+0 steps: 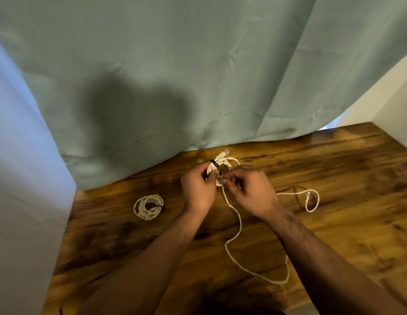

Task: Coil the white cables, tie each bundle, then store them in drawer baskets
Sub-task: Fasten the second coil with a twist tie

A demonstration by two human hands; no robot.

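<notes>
My left hand [198,189] grips a partly coiled white cable bundle [220,162] with a black tie band around it, held just above the wooden table [334,201] near the curtain. My right hand [250,192] pinches the same cable close to the left fingers. The loose length of this cable [239,226] trails toward me, loops near the table's front and runs under my right forearm. Its far end [311,200] forms a small loop to the right. A finished white coil [148,206], tied with a black band, lies flat at the left.
A pale green curtain [175,76] hangs along the table's back edge. A white wall panel [21,201] borders the table on the left and a white wall [391,105] on the right. No drawer basket is in view.
</notes>
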